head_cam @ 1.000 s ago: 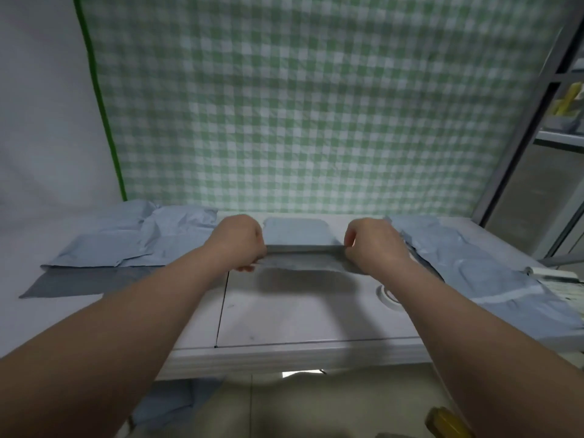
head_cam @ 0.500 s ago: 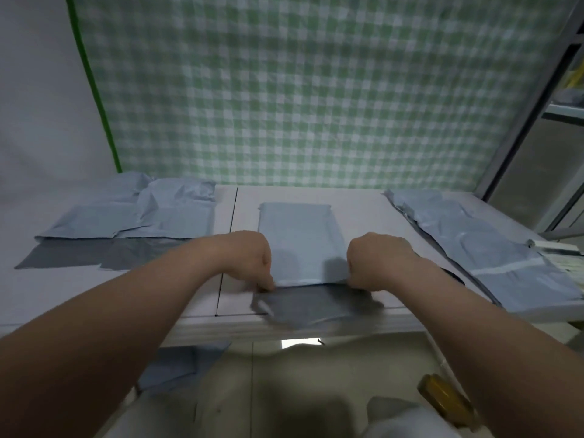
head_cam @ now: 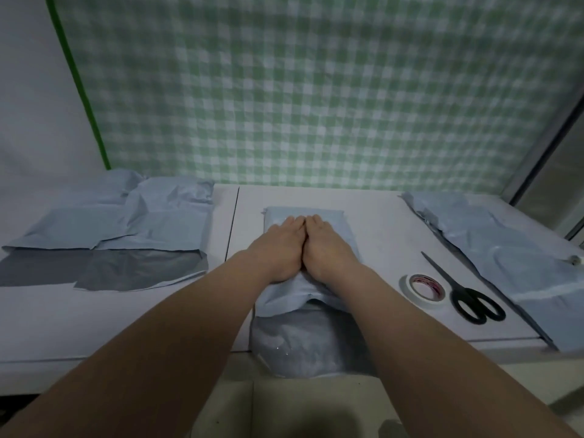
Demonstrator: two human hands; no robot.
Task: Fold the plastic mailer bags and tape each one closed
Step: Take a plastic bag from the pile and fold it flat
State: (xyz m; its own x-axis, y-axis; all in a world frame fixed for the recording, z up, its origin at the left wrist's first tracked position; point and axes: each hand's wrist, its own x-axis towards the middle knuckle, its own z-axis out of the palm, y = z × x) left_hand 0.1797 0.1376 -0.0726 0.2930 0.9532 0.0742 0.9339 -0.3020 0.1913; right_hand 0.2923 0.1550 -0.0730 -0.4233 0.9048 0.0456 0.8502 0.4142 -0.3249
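While flat palms press, crinkled grey-blue plastic mailer puffs.

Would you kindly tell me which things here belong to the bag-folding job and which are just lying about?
For the job: centre bag under left hand and right hand; tape roll; bag piles.
Maybe for the tape: scissors.

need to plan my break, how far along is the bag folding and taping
Looks early. Both hands, left and right, lie flat on the middle bag, whose dark flap hangs over the table edge. The tape roll and scissors lie untouched. Whether the left bags are taped is unclear; the right stack remains.
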